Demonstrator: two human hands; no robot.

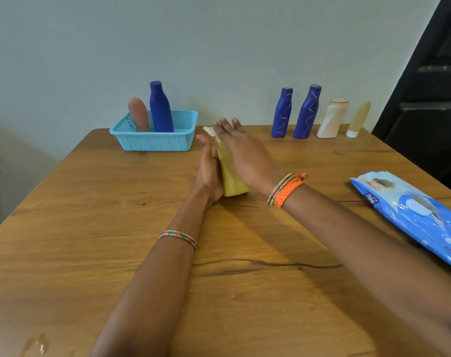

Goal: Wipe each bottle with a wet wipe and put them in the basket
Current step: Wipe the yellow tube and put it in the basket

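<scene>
Both hands meet on a yellow bottle [229,173] that lies tilted on the table [90,228], just in front of the blue basket [152,143]. One, the left hand [209,173], cups the bottle's lower side with fingers curled against it, while the right hand [242,153] lies flat over the top with fingers straight, pressing what looks like a pale wet wipe [209,130] showing near the bottle's far end. It looks like light plastic, smooth and likely slick once damp, so a firm wrap around its wider base seems the safest hold. Already in the basket stand a dark blue bottle [160,109] and a brown bottle [139,114]. Four more bottles wait by the wall, and the wipe pack [412,217] lies to the right.
</scene>
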